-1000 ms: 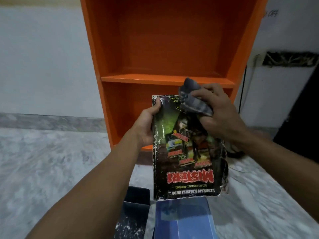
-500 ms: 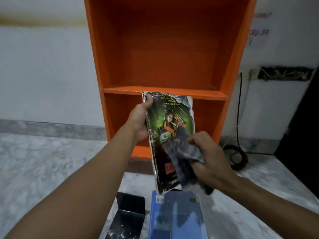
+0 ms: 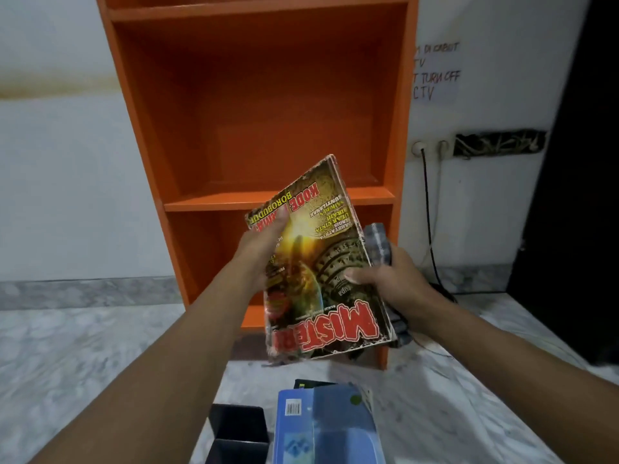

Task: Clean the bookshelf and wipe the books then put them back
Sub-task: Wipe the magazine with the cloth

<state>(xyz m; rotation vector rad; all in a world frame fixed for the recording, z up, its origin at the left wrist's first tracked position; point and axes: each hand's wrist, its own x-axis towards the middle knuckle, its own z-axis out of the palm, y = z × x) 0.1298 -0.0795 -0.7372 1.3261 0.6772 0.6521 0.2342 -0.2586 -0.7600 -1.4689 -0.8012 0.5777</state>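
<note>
Floor (image 3: 83, 356): lying pale and marbled under everything.
Shelf (image 3: 207, 204): standing upright against the white wall, orange, showing bare boards in both visible compartments.
Box (image 3: 237, 430): sitting on the floor at the bottom edge, black, open-topped, split in two cells, just left of the blue book.
Left hand (image 3: 264, 242): gripping the book's left edge, thumb lying across the cover near the top, fingers going behind.
Book (image 3: 318, 259): being held in the air in front of the shelf's lower board, tilted with the upper end leaning right, cover facing the camera upside down and reading "MISTERI" in red, edges looking worn.
Blue book (image 3: 335, 426): lying flat on the floor below the held one, barcode sticker showing.
Cloth (image 3: 376, 242): bunching dark and checked against the book's right edge, poking out above and below the right hand.
Right hand (image 3: 398, 286): pinching the book's right edge, thumb pressing on the cover, fingers wrapping behind along with the cloth.
Cable (image 3: 427, 209): hanging black from a wall socket down to the floor, right of the shelf.
Note (image 3: 435, 72): hanging on the wall, handwritten, partly hidden by the shelf.
</note>
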